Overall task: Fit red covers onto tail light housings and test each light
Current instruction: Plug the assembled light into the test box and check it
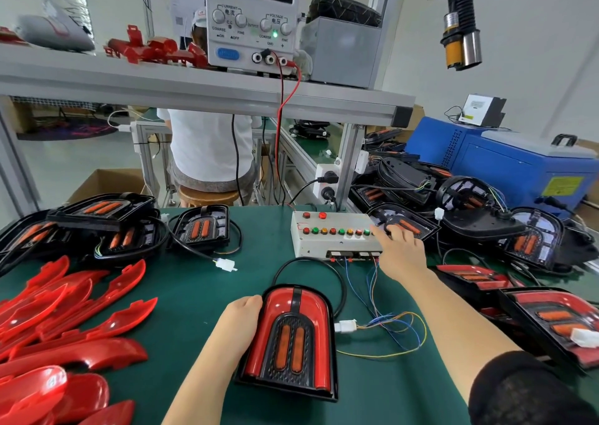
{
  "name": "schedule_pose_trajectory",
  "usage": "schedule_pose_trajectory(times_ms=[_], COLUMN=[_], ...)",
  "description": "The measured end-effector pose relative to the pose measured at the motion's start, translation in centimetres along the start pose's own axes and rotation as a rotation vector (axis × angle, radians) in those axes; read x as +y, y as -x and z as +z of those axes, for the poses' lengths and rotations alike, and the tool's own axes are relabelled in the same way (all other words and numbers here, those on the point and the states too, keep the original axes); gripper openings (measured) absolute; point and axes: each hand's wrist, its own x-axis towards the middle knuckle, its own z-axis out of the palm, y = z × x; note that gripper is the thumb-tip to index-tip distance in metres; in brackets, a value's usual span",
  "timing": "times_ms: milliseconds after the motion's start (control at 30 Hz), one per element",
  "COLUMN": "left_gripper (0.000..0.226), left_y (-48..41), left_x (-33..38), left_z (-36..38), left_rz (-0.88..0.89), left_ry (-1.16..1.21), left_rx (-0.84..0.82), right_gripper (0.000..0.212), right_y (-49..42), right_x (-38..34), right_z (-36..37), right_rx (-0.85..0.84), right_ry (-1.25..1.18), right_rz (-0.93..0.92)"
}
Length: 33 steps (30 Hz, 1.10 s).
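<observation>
A tail light with its red cover on lies on the green mat in front of me, lamps unlit. Its cable loops back to a white plug joined to thin coloured wires from the white test box. My left hand grips the light's left edge. My right hand reaches to the right end of the test box, fingers extended at its row of coloured buttons. Several loose red covers are piled at the left. Uncovered black housings lie behind them.
A power supply on the shelf reads 12.00 V, with red and black leads running down to the box. More housings are heaped at the right, covered lights nearer me. A blue machine stands far right. A person sits beyond the bench.
</observation>
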Motion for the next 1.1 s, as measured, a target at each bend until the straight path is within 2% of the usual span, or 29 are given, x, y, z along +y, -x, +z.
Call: schedule_pose_trajectory(times_ms=[400, 533, 767, 1100], left_gripper=[0.029, 0.026, 0.025, 0.03], left_y=[-0.2, 0.0, 0.1, -0.1], left_x=[0.3, 0.1, 0.0, 0.1], left_z=[0.0, -0.1, -0.1, -0.1], left_rz=[0.052, -0.002, 0.008, 0.031], left_ry=[-0.141, -0.037, -0.012, -0.043], left_rx=[0.006, 0.02, 0.001, 0.013], right_gripper=[0.065, 0.068, 0.075, 0.073], right_y=[-0.8, -1.1, -0.6, -0.5], right_x=[-0.9, -1.5, -6.4, -8.0], right_z=[-0.7, -1.5, -2.0, -2.0], right_rx=[-0.011, -0.06, 0.024, -0.008], right_ry=[-0.011, -0.142, -0.113, -0.031], right_rz=[-0.034, 0.008, -0.246, -0.268])
